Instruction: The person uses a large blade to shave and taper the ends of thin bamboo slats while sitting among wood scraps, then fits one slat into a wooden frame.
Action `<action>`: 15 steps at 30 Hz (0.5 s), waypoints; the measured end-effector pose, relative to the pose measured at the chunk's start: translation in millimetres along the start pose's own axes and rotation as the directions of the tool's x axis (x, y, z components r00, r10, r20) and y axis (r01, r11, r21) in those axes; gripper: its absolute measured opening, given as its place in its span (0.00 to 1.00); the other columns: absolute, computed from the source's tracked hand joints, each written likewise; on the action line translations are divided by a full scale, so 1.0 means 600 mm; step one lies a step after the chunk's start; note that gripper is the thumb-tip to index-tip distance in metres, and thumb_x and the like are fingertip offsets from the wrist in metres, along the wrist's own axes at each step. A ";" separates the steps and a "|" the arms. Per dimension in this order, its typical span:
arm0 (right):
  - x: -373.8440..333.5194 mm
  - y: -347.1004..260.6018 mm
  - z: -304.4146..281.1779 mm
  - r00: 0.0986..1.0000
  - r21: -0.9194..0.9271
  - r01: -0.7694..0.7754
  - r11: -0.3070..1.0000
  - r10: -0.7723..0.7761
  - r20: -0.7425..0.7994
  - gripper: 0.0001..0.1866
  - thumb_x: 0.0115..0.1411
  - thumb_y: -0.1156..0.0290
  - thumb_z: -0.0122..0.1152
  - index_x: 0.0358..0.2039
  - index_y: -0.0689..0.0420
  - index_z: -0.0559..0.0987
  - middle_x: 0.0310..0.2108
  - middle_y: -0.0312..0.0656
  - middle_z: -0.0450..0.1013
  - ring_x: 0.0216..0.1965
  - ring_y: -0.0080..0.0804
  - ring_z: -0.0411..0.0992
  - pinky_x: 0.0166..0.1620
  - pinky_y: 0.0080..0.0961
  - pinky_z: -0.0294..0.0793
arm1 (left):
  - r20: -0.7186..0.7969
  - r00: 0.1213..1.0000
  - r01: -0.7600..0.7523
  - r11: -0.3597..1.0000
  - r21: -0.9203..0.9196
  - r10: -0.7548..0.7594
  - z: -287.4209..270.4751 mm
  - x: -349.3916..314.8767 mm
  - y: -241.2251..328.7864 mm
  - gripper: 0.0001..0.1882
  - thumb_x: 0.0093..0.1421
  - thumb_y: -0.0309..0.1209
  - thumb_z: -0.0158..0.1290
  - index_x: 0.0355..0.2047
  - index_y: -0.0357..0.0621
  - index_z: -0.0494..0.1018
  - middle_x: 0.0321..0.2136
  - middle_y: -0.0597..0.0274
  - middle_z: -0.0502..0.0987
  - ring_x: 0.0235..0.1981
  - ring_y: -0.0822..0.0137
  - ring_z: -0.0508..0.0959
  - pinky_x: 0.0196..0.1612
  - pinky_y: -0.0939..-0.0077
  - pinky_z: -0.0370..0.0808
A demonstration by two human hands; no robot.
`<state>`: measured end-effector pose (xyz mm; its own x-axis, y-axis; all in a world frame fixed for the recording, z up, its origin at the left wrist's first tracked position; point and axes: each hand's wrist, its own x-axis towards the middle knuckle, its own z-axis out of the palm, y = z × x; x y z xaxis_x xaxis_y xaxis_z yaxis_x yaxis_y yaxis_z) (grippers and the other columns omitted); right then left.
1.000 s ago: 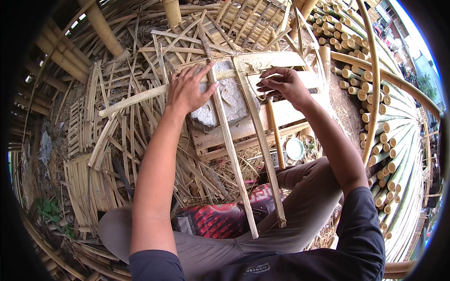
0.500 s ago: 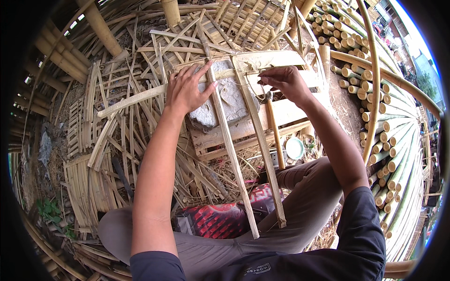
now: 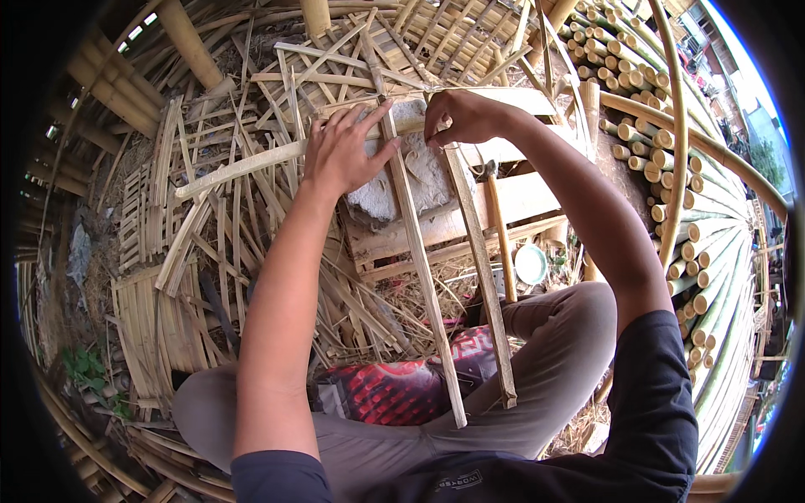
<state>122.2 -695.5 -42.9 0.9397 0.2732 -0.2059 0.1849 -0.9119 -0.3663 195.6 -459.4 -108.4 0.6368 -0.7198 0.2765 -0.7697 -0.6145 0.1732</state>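
My left hand [image 3: 344,155] lies with fingers spread across a horizontal bamboo crosspiece [image 3: 243,168], its index finger and thumb touching a long bamboo slat [image 3: 419,260]. A second slat [image 3: 482,268] runs roughly parallel, to the right. Over that slat's far end, my right hand [image 3: 461,116] is closed, fingers curled down; what they pinch, if anything, is hidden. Beneath the slats a rough grey stone block [image 3: 373,199] rests on a low wooden bench [image 3: 394,245]. A hammer [image 3: 505,239] leans by the bench, its head up and its handle towards my knee.
Loose bamboo strips [image 3: 327,293] litter the ground at left. Cut bamboo poles [image 3: 713,243] are stacked at right, behind a curved pole [image 3: 672,151]. A pale round dish [image 3: 530,264] sits beyond my right knee. A red and black printed sack [image 3: 386,394] lies by my legs.
My right hand has moved left and turned downward over the far end of the right slat, its fingers curling in. My left hand stays on the crosspiece and left slat.
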 end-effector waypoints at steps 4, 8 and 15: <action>-0.011 -0.003 0.001 0.998 0.078 -0.050 0.996 0.054 -0.041 0.13 0.54 0.63 0.71 0.40 0.49 0.88 0.40 0.46 0.81 0.43 0.41 0.78 0.48 0.34 0.77 | 0.019 1.000 0.018 1.000 -0.009 -0.018 -0.003 -0.002 -0.001 0.37 0.63 0.66 0.43 0.70 0.74 0.60 0.68 0.54 0.65 0.69 0.50 0.64 0.70 0.43 0.54; -0.043 0.017 -0.009 0.984 0.408 -0.033 0.913 0.100 -0.145 0.16 0.55 0.62 0.72 0.41 0.57 0.87 0.36 0.43 0.82 0.41 0.34 0.79 0.46 0.30 0.78 | 0.030 0.999 0.024 1.000 -0.011 -0.024 0.000 0.000 0.000 0.38 0.62 0.68 0.42 0.70 0.75 0.59 0.68 0.54 0.64 0.69 0.50 0.63 0.70 0.43 0.55; -0.189 0.177 -0.085 0.677 0.593 -0.184 0.784 0.538 -0.502 0.11 0.59 0.61 0.70 0.39 0.53 0.87 0.39 0.39 0.83 0.36 0.29 0.80 0.44 0.28 0.80 | 0.023 1.000 0.010 1.000 0.006 -0.010 0.005 0.003 -0.005 0.37 0.63 0.68 0.39 0.70 0.76 0.58 0.68 0.53 0.64 0.69 0.50 0.63 0.71 0.47 0.56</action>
<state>50.2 -838.9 -12.0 0.8802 -0.4595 0.1186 -0.1989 -0.5841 -0.7869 198.9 -459.8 -111.4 0.6453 -0.7208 0.2530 -0.7631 -0.6236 0.1698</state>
